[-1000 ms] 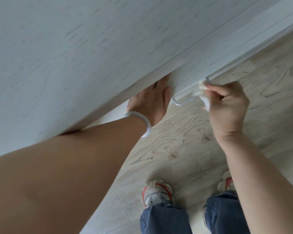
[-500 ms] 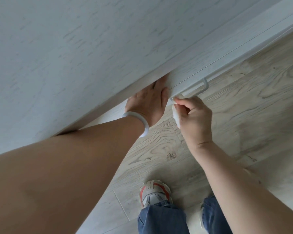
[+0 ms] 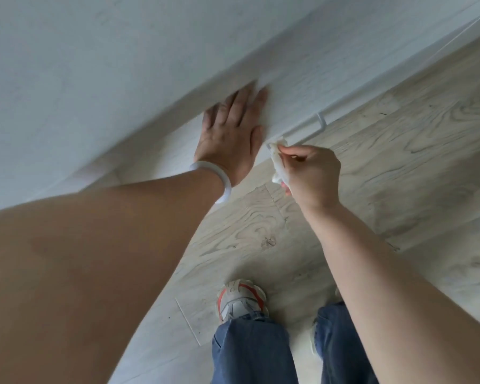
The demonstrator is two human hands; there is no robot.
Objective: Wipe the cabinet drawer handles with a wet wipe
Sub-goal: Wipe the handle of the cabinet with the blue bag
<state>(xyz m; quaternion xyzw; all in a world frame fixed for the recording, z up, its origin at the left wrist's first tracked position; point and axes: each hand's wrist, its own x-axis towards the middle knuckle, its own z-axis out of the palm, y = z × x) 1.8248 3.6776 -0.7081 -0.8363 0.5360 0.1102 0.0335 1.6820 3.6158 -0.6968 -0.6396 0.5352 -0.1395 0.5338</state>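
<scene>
Now right hand (image 3: 312, 173) pinching wet wipe (image 3: 278, 162) on drawer handle (image 3: 302, 130)

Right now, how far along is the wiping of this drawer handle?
Nothing shows as finished; the picture cannot tell wiped metal from unwiped. In hand: the right hand pinches the wet wipe against the left end of the white handle, while the left hand lies flat on the drawer front. Left: the rest of the bar toward its right end stands bare. No other handles are in view.
</scene>
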